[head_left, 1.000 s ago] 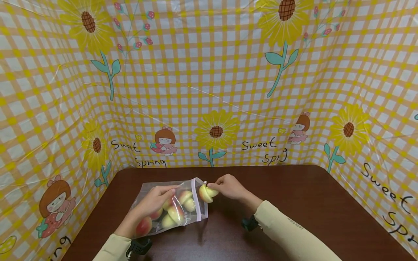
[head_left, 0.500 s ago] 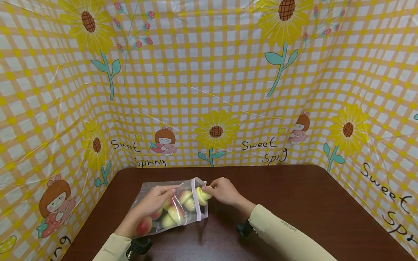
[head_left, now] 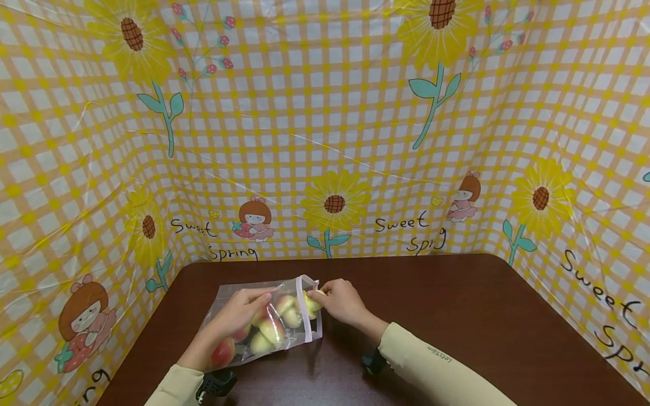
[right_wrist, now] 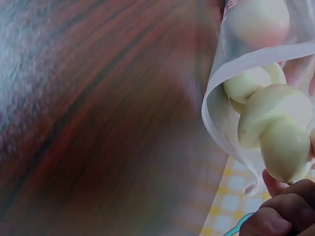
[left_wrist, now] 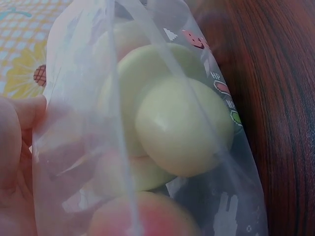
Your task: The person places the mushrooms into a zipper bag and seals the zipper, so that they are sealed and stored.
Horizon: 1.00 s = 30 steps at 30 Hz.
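Observation:
A clear zip bag (head_left: 308, 321) lies on its side, its mouth with the white band facing right. Several mushroom-shaped toys, pale yellow with red blush, fill it; one toy mushroom (left_wrist: 184, 128) shows close through the film in the left wrist view. My left hand (head_left: 238, 310) lies over the bag's upper side and holds it with thumb and fingers. At the mouth, my right hand (head_left: 347, 304) pinches another toy mushroom (right_wrist: 285, 150) by its end. Its wide part sits inside the mouth, against the toys behind it. The right fingertips are right at the bag's rim.
The dark brown wooden table (head_left: 437, 327) extends right of the bag. Yellow checked cloth (head_left: 325, 129) with sunflowers walls the back and both sides. Black wrist straps (head_left: 373, 362) sit below both sleeves.
My right hand has moved left, carrying the toy mushroom from just outside the bag's mouth into it. The left hand and the bag stay in place. The head view has shifted slightly.

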### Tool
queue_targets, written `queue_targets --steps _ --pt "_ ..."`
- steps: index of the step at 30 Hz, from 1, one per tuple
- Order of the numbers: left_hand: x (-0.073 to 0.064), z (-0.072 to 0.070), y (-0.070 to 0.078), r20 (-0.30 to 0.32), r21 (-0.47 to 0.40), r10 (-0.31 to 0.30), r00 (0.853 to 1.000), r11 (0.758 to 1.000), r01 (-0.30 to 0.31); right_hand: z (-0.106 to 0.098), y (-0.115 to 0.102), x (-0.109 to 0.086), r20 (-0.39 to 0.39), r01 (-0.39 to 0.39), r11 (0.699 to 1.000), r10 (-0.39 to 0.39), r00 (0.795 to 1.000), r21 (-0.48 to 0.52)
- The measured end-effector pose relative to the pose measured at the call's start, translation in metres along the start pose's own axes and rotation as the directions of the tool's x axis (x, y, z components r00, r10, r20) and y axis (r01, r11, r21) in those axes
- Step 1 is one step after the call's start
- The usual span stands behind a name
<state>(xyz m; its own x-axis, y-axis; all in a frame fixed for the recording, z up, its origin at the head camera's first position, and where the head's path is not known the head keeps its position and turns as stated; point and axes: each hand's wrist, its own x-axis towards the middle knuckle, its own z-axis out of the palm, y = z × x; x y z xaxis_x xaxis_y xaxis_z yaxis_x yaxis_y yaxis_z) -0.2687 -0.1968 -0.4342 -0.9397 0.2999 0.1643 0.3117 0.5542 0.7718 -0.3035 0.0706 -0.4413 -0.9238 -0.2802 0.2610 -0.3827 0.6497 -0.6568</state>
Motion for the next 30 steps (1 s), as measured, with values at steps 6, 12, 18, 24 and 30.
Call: queue_targets --steps 6,12,18,24,30 --pt "0.001 0.000 0.000 -0.006 0.003 0.010 1.000 1.000 -0.010 0.007 0.001 0.001 0.007 0.006 1.000 -0.006 1.000 0.001" --pt "0.001 0.000 0.005 -0.010 0.027 0.003 1.000 1.000 -0.002 0.016 0.001 -0.002 0.009 0.025 0.999 -0.025 1.000 0.024" --pt "0.002 -0.001 0.006 -0.019 0.050 0.026 0.999 0.998 -0.025 0.025 0.000 -0.003 0.025 0.060 0.998 -0.061 0.998 0.026" --pt "0.004 0.002 0.004 -0.025 0.054 0.021 0.999 0.998 -0.020 0.027 -0.001 -0.004 0.110 0.086 0.995 -0.091 0.990 0.048" --pt "0.002 0.001 0.004 -0.001 0.036 0.011 1.000 0.999 -0.011 0.020 0.000 -0.002 0.284 0.146 0.986 -0.162 0.945 0.077"
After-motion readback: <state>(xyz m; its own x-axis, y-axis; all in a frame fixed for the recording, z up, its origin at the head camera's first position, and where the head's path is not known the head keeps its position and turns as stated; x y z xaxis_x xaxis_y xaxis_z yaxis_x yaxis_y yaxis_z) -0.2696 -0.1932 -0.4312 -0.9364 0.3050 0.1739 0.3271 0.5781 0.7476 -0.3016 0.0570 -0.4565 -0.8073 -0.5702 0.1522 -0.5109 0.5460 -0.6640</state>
